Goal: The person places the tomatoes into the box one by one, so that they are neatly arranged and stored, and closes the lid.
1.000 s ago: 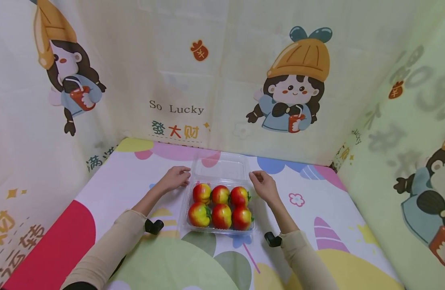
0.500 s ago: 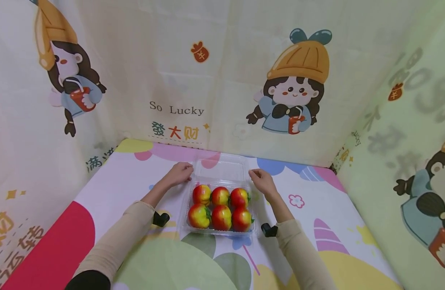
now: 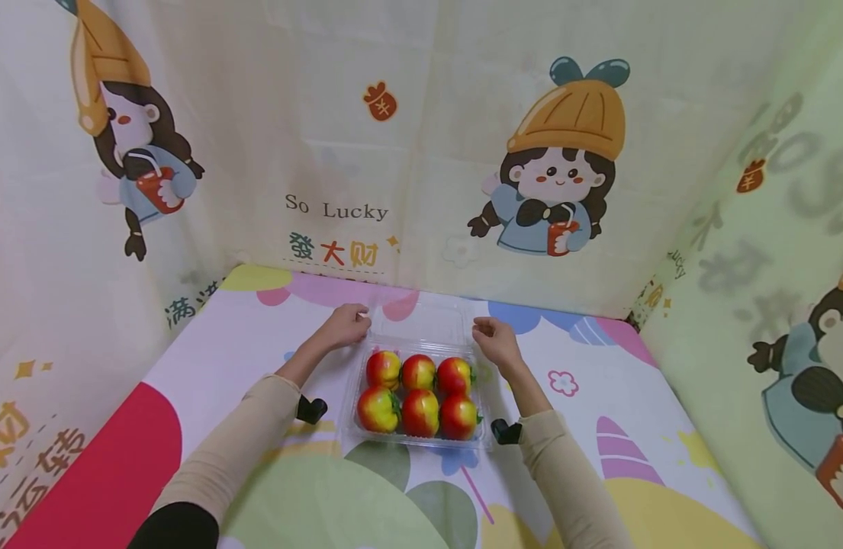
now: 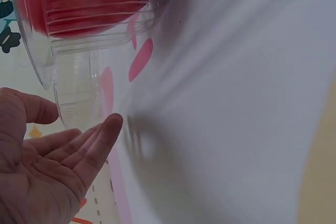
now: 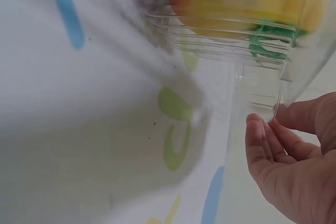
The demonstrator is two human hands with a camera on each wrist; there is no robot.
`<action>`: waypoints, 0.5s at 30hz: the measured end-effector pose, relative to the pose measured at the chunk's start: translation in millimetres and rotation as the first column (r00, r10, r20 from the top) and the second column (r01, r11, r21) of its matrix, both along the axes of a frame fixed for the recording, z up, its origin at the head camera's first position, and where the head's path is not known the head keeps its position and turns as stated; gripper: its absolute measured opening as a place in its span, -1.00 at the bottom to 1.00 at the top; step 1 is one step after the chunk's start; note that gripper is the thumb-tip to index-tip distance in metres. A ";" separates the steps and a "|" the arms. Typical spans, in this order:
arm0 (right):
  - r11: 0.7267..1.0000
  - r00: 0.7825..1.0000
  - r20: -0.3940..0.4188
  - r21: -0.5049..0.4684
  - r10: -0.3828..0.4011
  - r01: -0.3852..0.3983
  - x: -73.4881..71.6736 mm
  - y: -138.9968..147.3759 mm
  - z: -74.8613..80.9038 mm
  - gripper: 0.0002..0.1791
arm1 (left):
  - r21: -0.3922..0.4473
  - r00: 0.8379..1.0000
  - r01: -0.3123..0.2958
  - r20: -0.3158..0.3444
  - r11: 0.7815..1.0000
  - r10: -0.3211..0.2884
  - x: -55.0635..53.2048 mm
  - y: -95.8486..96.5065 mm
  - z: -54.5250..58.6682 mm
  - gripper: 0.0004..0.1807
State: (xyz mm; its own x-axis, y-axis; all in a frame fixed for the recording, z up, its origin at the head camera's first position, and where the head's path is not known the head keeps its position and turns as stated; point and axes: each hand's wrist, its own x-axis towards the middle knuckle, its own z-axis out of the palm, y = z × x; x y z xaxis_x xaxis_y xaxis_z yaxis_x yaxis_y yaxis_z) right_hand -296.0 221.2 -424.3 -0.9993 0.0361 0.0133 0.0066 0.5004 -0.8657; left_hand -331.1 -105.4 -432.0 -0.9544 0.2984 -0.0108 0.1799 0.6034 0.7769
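A clear plastic clamshell box (image 3: 419, 441) stands mid-table, its hinged lid (image 3: 421, 324) laid back on the far side. Inside sit several red-and-yellow fruits (image 3: 419, 412) with green leafy tops, in two rows. My left hand (image 3: 347, 326) is at the lid's left edge. In the left wrist view its thumb (image 4: 42, 109) meets the lid's rim, while the other fingers (image 4: 100, 148) extend beneath, spread apart from the thumb. At the lid's right edge is my right hand (image 3: 497, 341); in the right wrist view, thumb and fingertips (image 5: 254, 119) pinch the lid's rim.
A patterned cloth (image 3: 256, 427) covers the table. Printed curtains (image 3: 435, 152) hang behind it and on both sides. A small black camera (image 3: 312, 410) sits on the left wrist, and another black camera (image 3: 506, 431) on the right.
My left hand has moved right and slightly away from me, up to the lid's left edge. My right hand stays nearly in place, its wrist shifted slightly left. The box stays put.
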 end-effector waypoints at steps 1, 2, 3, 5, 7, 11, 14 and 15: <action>1.000 1.000 -0.012 -0.001 -0.002 0.002 -0.5 0.0 0.6 -0.56 | 0.000 1.000 0.001 -0.007 1.000 -0.001 -0.4 0.5 0.6 -0.41; 1.000 1.000 -0.024 0.001 -0.007 0.007 -1.0 0.1 1.3 -0.56 | -0.001 1.000 0.001 -0.016 1.000 -0.001 -0.7 1.3 1.4 -0.41; 1.000 0.999 -0.038 0.002 -0.011 0.011 -1.5 0.2 2.0 -0.56 | -0.003 1.000 0.002 -0.028 1.000 -0.002 -1.2 2.1 2.2 -0.41; 1.000 0.997 -0.069 0.001 -0.022 0.022 -2.5 0.3 3.6 -0.57 | -0.011 0.998 0.002 -0.060 1.000 -0.002 -2.2 4.0 4.0 -0.41; 0.999 0.995 -0.094 -0.004 -0.037 0.037 -3.1 0.7 5.5 -0.57 | -0.025 0.996 -0.001 -0.094 1.000 -0.001 -3.8 6.2 5.5 -0.42; 0.998 0.989 -0.136 -0.030 -0.066 0.063 -4.4 2.1 8.0 -0.55 | -0.029 0.993 -0.023 -0.116 0.999 0.019 -5.1 10.5 9.2 -0.41; 0.994 0.981 -0.177 -0.085 -0.085 0.070 -5.7 3.2 9.3 -0.50 | -0.012 0.992 -0.031 -0.121 0.999 0.029 -4.4 13.2 11.4 -0.39; 0.992 0.977 -0.193 -0.106 -0.093 0.073 -5.5 3.3 10.2 -0.48 | -0.007 0.992 -0.033 -0.126 0.999 0.031 -4.2 14.1 12.0 -0.38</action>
State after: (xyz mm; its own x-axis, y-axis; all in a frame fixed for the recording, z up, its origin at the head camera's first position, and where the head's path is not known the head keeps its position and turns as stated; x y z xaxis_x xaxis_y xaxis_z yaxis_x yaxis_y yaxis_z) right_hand -301.6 224.5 -414.1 -0.9707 0.1295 0.2023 -0.1315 0.4181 -0.8988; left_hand -335.3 -91.3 -420.0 -0.9574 0.2682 0.1073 0.2563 0.6174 0.7437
